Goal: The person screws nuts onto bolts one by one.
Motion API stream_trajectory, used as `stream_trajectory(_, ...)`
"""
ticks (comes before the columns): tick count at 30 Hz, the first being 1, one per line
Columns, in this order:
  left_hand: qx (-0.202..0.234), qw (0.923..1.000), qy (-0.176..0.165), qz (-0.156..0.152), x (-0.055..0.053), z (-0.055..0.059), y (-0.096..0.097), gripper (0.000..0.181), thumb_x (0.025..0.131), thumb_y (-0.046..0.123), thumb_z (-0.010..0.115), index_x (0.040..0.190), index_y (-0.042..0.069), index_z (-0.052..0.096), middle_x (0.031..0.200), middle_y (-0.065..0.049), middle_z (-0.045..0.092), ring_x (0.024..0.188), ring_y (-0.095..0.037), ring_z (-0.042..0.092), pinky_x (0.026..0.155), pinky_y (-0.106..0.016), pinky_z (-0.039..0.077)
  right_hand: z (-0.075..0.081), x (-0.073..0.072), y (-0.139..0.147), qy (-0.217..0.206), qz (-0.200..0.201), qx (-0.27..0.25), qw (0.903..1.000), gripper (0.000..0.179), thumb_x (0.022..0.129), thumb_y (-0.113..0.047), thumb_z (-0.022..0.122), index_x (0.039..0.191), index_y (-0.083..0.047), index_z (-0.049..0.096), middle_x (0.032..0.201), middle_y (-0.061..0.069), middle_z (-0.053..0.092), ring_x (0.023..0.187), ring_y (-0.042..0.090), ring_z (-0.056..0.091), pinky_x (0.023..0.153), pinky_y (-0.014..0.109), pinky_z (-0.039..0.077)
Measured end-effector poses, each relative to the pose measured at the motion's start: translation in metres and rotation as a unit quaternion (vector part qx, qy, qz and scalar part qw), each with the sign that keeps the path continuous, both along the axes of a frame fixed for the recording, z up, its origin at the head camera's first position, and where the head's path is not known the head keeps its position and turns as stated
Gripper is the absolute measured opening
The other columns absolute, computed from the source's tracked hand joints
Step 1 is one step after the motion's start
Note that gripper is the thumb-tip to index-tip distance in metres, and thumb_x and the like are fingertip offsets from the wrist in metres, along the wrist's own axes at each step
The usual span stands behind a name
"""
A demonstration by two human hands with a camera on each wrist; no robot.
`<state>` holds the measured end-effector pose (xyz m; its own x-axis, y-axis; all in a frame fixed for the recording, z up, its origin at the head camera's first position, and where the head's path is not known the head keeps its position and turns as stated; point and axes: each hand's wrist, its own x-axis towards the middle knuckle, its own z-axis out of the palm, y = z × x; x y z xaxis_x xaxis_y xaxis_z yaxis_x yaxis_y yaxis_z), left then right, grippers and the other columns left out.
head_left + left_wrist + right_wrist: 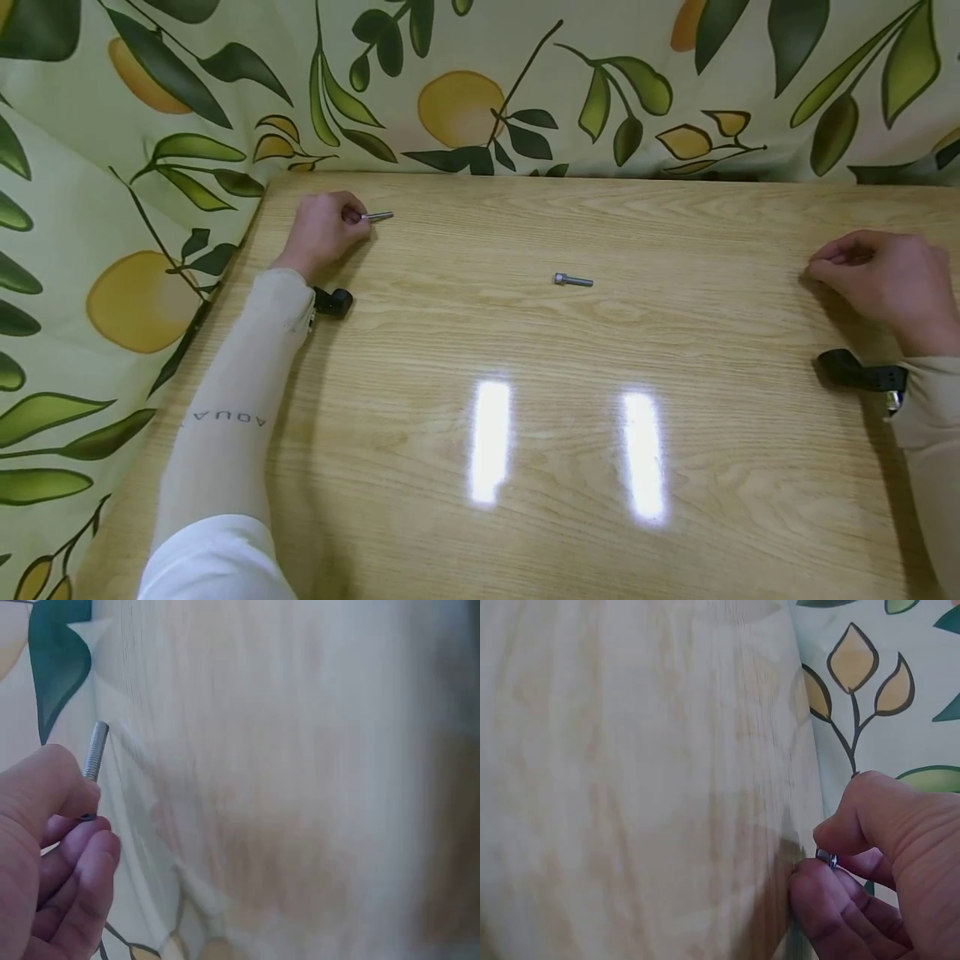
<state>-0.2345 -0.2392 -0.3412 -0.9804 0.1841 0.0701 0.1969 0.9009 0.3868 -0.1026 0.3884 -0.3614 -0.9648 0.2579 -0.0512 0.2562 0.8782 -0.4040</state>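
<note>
At the far left of the table, my left hand (321, 229) pinches a bolt (378, 216) between thumb and fingers. The bolt's threaded shank (96, 750) sticks out past the fingertips in the left wrist view, while its head is mostly hidden in the grip. Over on the far right, my right hand (888, 275) pinches a small metal nut (826, 858) at its fingertips, largely covered by them. Between the two hands, a second bolt (573, 280) with a cylindrical head lies on its side on the wooden table (450, 333), head toward the left.
Behind the table and along its left side hangs a cloth (615, 50) printed with leaves and fruit. Two bright light reflections (490, 442) show on the tabletop nearer to me. A black wrist camera (333, 302) sits at the left wrist, another (855, 371) at the right.
</note>
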Motion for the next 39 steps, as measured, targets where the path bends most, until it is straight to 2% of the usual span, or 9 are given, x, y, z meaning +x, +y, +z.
stream_trajectory(5,0.090,0.9957,-0.001,0.019,0.008,-0.005,0.007,0.019,0.094,0.011,0.065,0.105,-0.001,0.075,0.102,-0.022,0.077,0.086,-0.020,0.072,0.068,-0.007,0.048,0.002,0.004,-0.007,0.003,0.001,-0.003,1.0000,0.033,0.098,-0.021,0.068,0.109,0.010,0.066,0.103,0.037,0.065,0.063,-0.006,0.041,0.071,0.025,0.034)
stream_trajectory(7,0.128,0.9913,-0.011,0.029,0.012,-0.006,0.010,0.019,0.095,0.013,0.067,0.106,0.000,0.075,0.104,-0.021,0.077,0.084,-0.011,0.068,0.068,-0.005,0.048,0.003,0.006,-0.010,0.006,0.006,-0.003,1.0000,0.034,0.097,-0.022,0.068,0.108,0.009,0.067,0.102,0.036,0.066,0.058,-0.016,0.031,0.065,0.020,0.030)
stream_trajectory(12,0.211,0.9757,-0.026,0.053,0.023,-0.008,0.021,0.020,0.094,0.018,0.072,0.108,0.005,0.078,0.100,-0.010,0.077,0.078,0.003,0.064,0.070,-0.009,0.052,0.003,0.008,-0.018,0.015,0.017,-0.011,0.9997,0.035,0.096,-0.026,0.069,0.108,0.007,0.069,0.095,0.031,0.069,0.058,-0.020,0.031,0.066,0.018,0.030)
stream_trajectory(18,0.330,0.9390,-0.066,0.071,0.036,-0.013,0.034,0.023,0.091,0.019,0.078,0.110,0.006,0.078,0.094,0.010,0.075,0.084,-0.002,0.068,0.075,-0.013,0.055,0.000,0.008,-0.027,0.035,0.030,-0.030,0.9985,0.032,0.096,-0.025,0.071,0.107,0.005,0.070,0.082,0.018,0.070,0.058,-0.021,0.035,0.061,0.013,0.031)
stream_trajectory(23,0.403,0.9054,-0.102,0.085,0.047,-0.015,0.043,0.025,0.091,0.018,0.081,0.112,0.005,0.077,0.097,0.010,0.074,0.091,-0.006,0.069,0.080,-0.015,0.057,-0.001,0.008,-0.036,0.043,0.035,-0.041,0.9977,0.029,0.095,-0.024,0.071,0.108,0.002,0.071,0.083,0.015,0.071,0.060,-0.021,0.037,0.060,0.010,0.032)
stream_trajectory(26,0.441,0.8862,-0.117,0.081,0.054,-0.015,0.051,0.030,0.090,0.014,0.081,0.116,0.000,0.074,0.100,0.008,0.074,0.093,-0.006,0.070,0.081,-0.015,0.058,-0.002,0.009,-0.042,0.044,0.037,-0.050,0.9971,0.029,0.095,-0.025,0.072,0.108,0.001,0.071,0.080,0.005,0.070,0.060,-0.020,0.039,0.058,0.007,0.033)
stream_trajectory(29,0.479,0.8649,-0.132,0.073,0.061,-0.016,0.059,0.034,0.090,0.008,0.080,0.119,-0.006,0.071,0.101,0.006,0.074,0.093,-0.007,0.070,0.082,-0.016,0.059,-0.002,0.011,-0.046,0.045,0.045,-0.069,0.9956,0.029,0.095,-0.026,0.073,0.108,0.000,0.072,0.072,-0.022,0.061,0.062,-0.020,0.042,0.059,0.006,0.034)
stream_trajectory(33,0.507,0.8466,-0.153,0.056,0.069,-0.017,0.072,0.035,0.090,0.005,0.079,0.120,-0.009,0.068,0.103,0.003,0.074,0.093,-0.008,0.071,0.084,-0.017,0.060,-0.001,0.014,-0.053,0.039,0.055,-0.096,0.9931,0.032,0.096,-0.029,0.074,0.112,-0.001,0.072,0.070,-0.044,0.045,0.067,-0.019,0.045,0.062,0.004,0.035)
stream_trajectory(39,0.515,0.8374,-0.180,0.034,0.077,-0.017,0.088,0.032,0.092,0.005,0.077,0.120,-0.008,0.069,0.105,0.002,0.073,0.094,-0.008,0.071,0.087,-0.020,0.060,-0.001,0.015,-0.064,0.030,0.062,-0.125,0.9897,0.032,0.096,-0.030,0.075,0.113,-0.004,0.071,0.073,-0.044,0.049,0.070,-0.018,0.050,0.063,0.004,0.038)
